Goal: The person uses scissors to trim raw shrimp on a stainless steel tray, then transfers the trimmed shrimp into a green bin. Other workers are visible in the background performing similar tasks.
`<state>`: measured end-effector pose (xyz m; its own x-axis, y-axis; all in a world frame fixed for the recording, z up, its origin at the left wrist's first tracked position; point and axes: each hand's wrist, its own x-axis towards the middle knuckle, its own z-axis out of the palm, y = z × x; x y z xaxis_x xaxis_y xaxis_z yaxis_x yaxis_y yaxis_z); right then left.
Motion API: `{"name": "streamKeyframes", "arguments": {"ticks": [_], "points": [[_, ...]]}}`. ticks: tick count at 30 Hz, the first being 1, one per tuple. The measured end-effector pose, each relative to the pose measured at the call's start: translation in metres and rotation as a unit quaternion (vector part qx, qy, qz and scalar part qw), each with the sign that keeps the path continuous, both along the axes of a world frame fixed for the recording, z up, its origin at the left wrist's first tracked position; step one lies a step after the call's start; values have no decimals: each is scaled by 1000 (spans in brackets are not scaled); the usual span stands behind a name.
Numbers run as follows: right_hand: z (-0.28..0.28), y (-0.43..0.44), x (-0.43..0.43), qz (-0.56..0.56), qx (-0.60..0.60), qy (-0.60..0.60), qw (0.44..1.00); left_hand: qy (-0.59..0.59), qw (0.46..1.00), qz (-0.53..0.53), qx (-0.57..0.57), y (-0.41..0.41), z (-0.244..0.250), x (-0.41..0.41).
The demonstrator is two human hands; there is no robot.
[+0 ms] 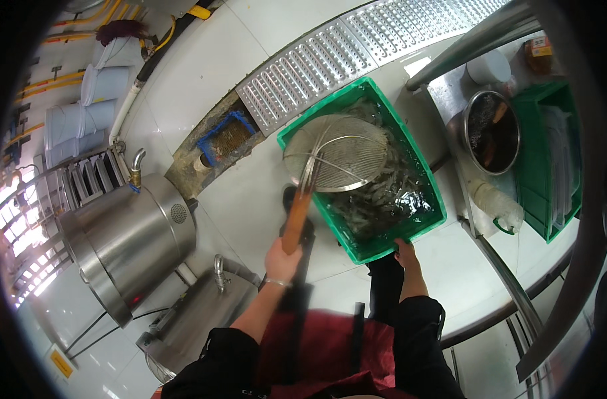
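Observation:
My left hand (282,262) is closed around the wooden handle (298,219) of a large round wire-mesh strainer (350,149). The strainer's bowl is over the left part of a green plastic crate (380,249) and overlaps its left rim. Water and many grey shrimp (365,212) fill the crate; the strainer hides some of them. No shrimp show on the visible face of the mesh. At the crate's near right corner, my right hand (407,253) grips the rim, its fingers partly hidden by the edge.
Beyond the crate runs a perforated metal drain cover (308,75), with an uncovered drain pit holding a blue-rimmed basket (227,138). Steel drums (139,239) with taps stand left. Rightward, a low metal shelf carries a pot of dark liquid (492,132), a plastic jug (497,204) and another green crate (532,164).

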<state>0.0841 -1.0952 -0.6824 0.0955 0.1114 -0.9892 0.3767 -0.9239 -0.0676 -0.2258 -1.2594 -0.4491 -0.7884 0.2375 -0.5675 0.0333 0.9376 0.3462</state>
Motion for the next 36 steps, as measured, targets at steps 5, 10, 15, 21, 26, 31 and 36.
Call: {"name": "streamKeyframes", "arguments": {"ticks": [5, 10, 15, 21, 26, 31, 36], "points": [[24, -6, -10, -13, -15, 8, 1000, -8, 999, 30, -22, -12, 48, -20], [38, -6, -16, 2, -7, 6, 1000, 16, 997, 73, -22, -43, 67, -32], [56, -14, -34, -10, -11, 12, 1000, 26, 989, 142, 7, -85, 72, -44], [73, -8, -41, -4, -11, 16, 1000, 49, 980, 193, 25, -95, 99, -63], [76, -8, -43, -2, -11, 18, 1000, 74, 975, 206, 45, -117, 102, -73], [70, -10, -39, 8, -12, 13, 1000, 74, 970, 225, 57, -109, 116, -80], [70, -12, -43, -7, 6, -15, 1000, 71, 964, 247, 62, -126, 112, -84]]}}
